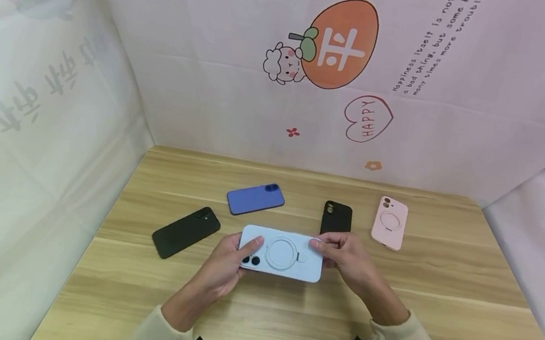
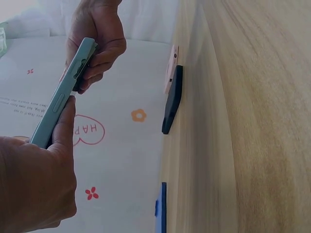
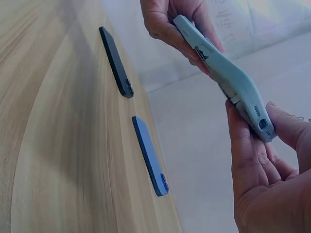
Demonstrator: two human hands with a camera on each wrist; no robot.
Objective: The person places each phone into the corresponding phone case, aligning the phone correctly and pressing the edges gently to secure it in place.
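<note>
A light blue phone case with a ring on its back and camera holes is held level above the table, back side up. My left hand grips its camera end, thumb on top and fingers beneath. At the other end my right hand pinches the case between thumb and fingers. The case wall bows visibly in the right wrist view, and a slim edge of something inside shows along its underside near my right fingers. Most of what lies within the case is hidden.
On the wooden table, a black phone lies to the left and a blue phone farther back. Behind my right hand is a small black case, with a pink case to its right. Printed cloth walls surround the table.
</note>
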